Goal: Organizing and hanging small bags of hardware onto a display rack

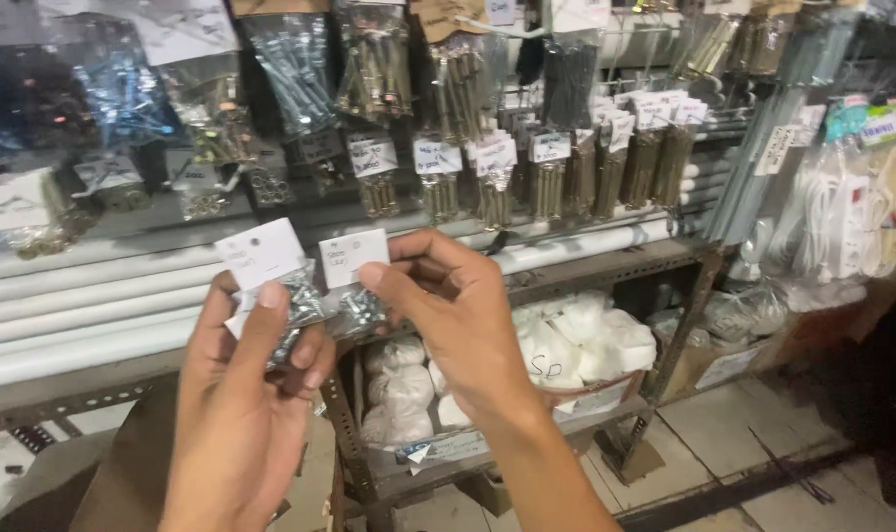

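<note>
Hands grip small carded screw packets: left hand (241,394) pinches one packet (271,281), right hand (458,315) pinches another packet (354,286), before hanging bolt bags (487,177).

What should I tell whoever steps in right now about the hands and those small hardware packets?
Left hand: holds a small clear packet of screws with a white header card, thumb pressed on it.
Right hand: pinches a second screw packet by its white card, right beside the first.
Both packets are held up in front of the white pipes on the metal rack; more bagged bolts hang on the wall hooks above.
Done: both packets are in hand.
Left: neither is hung or set down yet.
</note>
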